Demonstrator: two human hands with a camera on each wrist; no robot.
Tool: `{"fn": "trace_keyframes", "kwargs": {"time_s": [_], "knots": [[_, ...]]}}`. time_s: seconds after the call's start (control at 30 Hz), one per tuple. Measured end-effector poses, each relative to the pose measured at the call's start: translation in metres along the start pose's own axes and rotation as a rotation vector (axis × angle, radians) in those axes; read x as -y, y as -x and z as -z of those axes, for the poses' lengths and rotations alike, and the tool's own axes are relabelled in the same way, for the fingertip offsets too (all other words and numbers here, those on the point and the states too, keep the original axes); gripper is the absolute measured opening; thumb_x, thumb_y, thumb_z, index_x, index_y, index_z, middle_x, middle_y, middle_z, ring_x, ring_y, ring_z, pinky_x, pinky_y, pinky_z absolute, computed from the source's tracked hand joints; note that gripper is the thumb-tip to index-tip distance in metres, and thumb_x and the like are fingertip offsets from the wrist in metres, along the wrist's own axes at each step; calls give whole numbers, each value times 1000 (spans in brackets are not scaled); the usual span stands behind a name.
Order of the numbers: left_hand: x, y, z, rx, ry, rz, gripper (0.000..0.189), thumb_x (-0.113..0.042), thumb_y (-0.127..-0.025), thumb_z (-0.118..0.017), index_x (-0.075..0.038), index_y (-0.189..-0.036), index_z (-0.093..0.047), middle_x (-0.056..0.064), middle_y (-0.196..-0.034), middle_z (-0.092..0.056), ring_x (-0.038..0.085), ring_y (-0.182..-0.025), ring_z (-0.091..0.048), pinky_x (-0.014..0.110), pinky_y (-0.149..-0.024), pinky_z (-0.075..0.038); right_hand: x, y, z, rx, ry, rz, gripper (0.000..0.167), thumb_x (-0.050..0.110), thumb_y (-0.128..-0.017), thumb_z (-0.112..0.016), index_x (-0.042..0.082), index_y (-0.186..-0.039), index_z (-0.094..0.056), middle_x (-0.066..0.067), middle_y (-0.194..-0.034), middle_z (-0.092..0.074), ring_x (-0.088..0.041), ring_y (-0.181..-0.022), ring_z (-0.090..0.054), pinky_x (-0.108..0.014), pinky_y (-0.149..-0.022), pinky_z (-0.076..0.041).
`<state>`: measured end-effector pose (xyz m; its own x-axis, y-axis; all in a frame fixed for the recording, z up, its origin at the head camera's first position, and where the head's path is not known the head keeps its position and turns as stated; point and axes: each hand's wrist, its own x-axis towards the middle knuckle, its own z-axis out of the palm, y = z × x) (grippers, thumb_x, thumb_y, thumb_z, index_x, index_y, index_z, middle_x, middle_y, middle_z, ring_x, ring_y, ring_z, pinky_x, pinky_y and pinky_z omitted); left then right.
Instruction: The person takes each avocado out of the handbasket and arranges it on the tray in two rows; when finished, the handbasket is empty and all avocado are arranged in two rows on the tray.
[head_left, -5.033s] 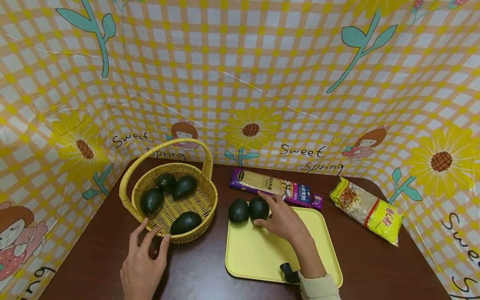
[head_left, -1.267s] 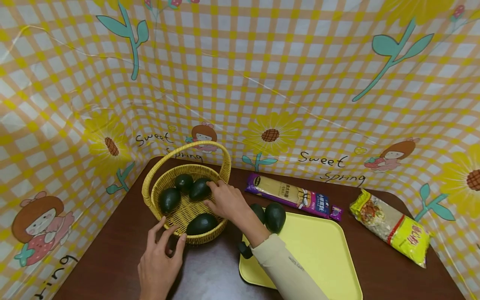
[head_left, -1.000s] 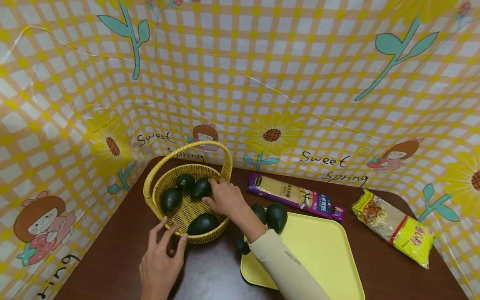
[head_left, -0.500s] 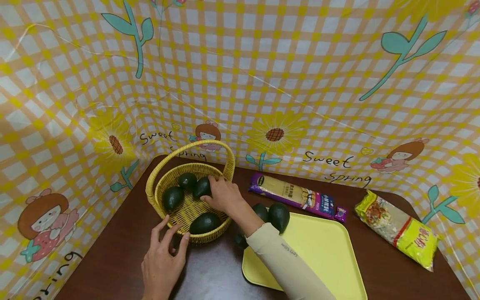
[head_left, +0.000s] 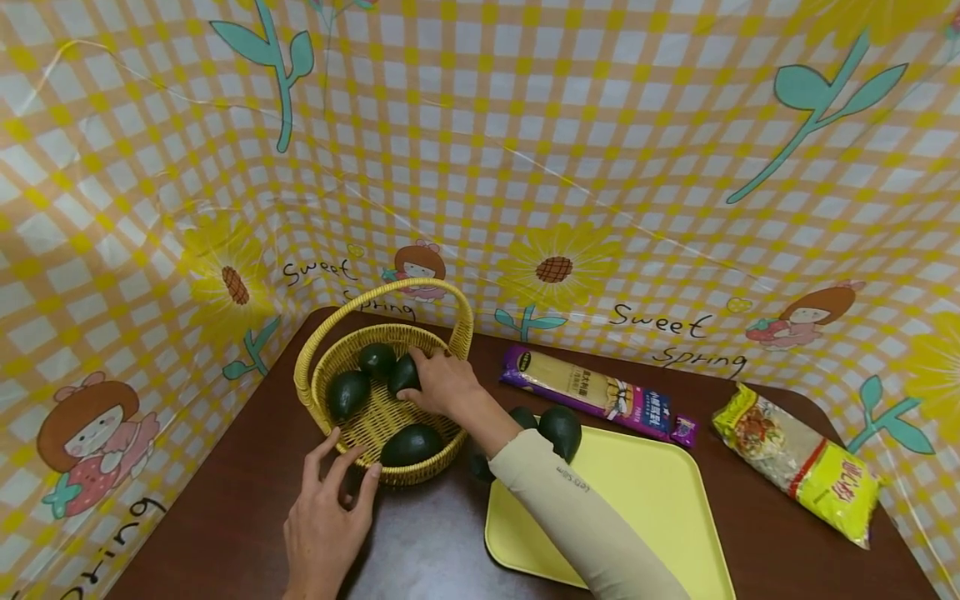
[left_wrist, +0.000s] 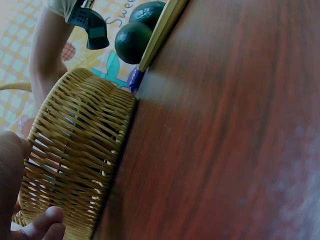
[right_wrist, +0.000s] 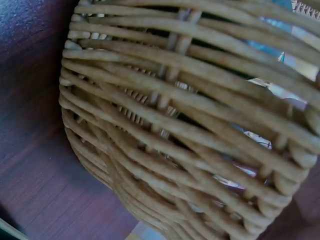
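Observation:
A yellow wicker basket [head_left: 427, 477] with a tall handle holds several dark green avocados, among them one at the front [head_left: 411, 446] and one at the left [head_left: 348, 393]. My right hand [head_left: 446, 383] reaches in over the right rim and grips the back-right avocado [head_left: 403, 377], thumb on its near side; the hand covers part of it. At the front rim my left hand [head_left: 330, 508] holds the basket's edge with spread, bent fingers. The left wrist view shows fingertips [left_wrist: 52, 216] against the outer weave. Only wicker wall [right_wrist: 175, 115] fills the right wrist view; the right hand is hidden there.
A yellow tray [head_left: 637, 508] lies under my right forearm, with two avocados [head_left: 560, 431] at its back-left corner. Behind it is a purple pasta packet [head_left: 581, 387]; farther right, a yellow noodle bag [head_left: 798, 462]. Checked cloth [head_left: 480, 150] walls the brown table [head_left: 427, 542].
My right hand has left the avocados on the tray, reached into the basket and closed round the back-right avocado. The left hand stays on the rim. The head view has shifted.

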<state>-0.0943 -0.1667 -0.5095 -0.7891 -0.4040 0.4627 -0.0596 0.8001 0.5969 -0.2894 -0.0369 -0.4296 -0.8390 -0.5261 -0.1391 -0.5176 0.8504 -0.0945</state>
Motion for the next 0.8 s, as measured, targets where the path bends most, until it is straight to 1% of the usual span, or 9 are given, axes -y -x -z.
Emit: {"fn": "trace_keyframes", "kwargs": {"time_s": [0.07,0.17,0.33,0.47,0.57,0.67,0.8], "knots": [[0,0,0,1,2,-1,31,-38,-96,-84,-20,-122,-81,6,-154,-59,1,-55,-50,25,-43,-33,0,-2,0,6,4,4,87,63,-102,-65,20,-171,-34,-23,-158,-53,-39,-116,-72,-50,-93,-60],[0,-1,0,3,5,-2,32,-38,-97,-84,-20,-123,-81,5,-154,-58,2,-56,-50,25,-43,-34,0,-4,1,6,4,15,86,62,-101,-67,20,-169,-36,-24,-156,-54,-39,-118,-71,-50,-95,-60],[0,-1,0,0,10,-5,31,-37,-96,-85,-19,-122,-82,6,-154,-59,3,-56,-51,25,-43,-34,1,-4,5,23,14,42,87,61,-99,-71,17,-167,-39,-24,-148,-60,-38,-114,-72,-49,-93,-61],[0,-1,1,-3,11,-5,31,-36,-96,-85,-20,-122,-82,6,-153,-59,5,-56,-53,25,-43,-34,0,-5,6,59,42,63,93,62,-97,-74,16,-168,-36,-23,-149,-60,-37,-114,-72,-48,-91,-61],[0,-1,1,-5,9,-3,31,-36,-95,-86,-20,-122,-82,5,-153,-59,4,-56,-52,25,-43,-33,0,-6,5,83,48,72,97,62,-95,-76,17,-169,-33,-21,-152,-59,-36,-118,-71,-48,-94,-60],[-1,-1,1,-6,6,-2,31,-36,-95,-86,-21,-122,-82,5,-153,-59,4,-56,-52,25,-43,-34,0,-6,4,88,45,80,101,62,-92,-79,19,-170,-32,-20,-151,-60,-34,-119,-70,-48,-95,-60],[-1,0,1,-2,6,-2,31,-36,-95,-86,-21,-122,-82,5,-154,-59,6,-57,-54,26,-43,-34,-1,-5,3,82,54,89,104,61,-88,-84,20,-168,-34,-17,-144,-63,-32,-113,-71,-46,-90,-61]]}}
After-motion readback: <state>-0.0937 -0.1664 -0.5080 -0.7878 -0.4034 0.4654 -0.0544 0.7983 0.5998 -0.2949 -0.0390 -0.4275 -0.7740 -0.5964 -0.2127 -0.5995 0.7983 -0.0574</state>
